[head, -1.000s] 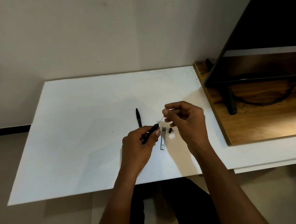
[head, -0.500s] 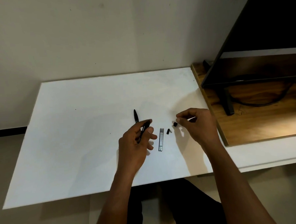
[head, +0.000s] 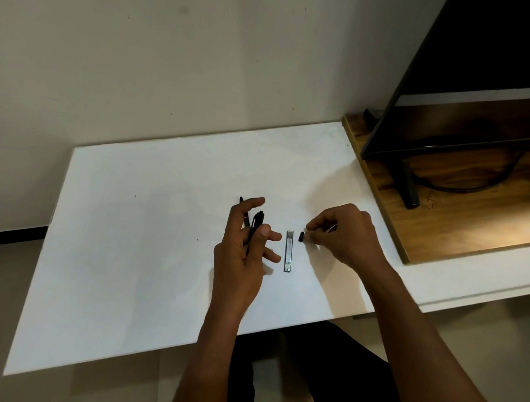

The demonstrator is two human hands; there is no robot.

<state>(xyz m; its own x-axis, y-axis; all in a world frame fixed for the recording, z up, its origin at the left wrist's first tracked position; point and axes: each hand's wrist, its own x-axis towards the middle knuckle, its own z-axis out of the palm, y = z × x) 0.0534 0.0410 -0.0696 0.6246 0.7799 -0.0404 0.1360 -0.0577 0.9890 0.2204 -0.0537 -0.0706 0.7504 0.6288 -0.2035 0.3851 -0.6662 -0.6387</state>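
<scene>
My left hand (head: 242,254) holds a black mechanical pencil (head: 256,224) between thumb and middle fingers, with the index finger stretched out. A second black pen (head: 241,201) lies on the white table (head: 137,253), mostly hidden behind that hand. A slim grey lead case (head: 288,250) lies between my hands. Just right of it sits a small black cap (head: 301,236). My right hand (head: 344,236) is low over the table with curled fingers, its fingertips at the cap. A thin pale rod (head: 332,227) shows between its fingers.
A wooden board (head: 461,221) lies on the right with a dark screen (head: 481,66) leaning over it, its stand foot (head: 405,187) and a black cable (head: 471,185) on the wood. A plain wall stands behind the table.
My hands have drawn apart: the right hand took the thin rod away from the pencil and came down beside the small cap. The left hand turned the pencil more upright and spread its fingers.
</scene>
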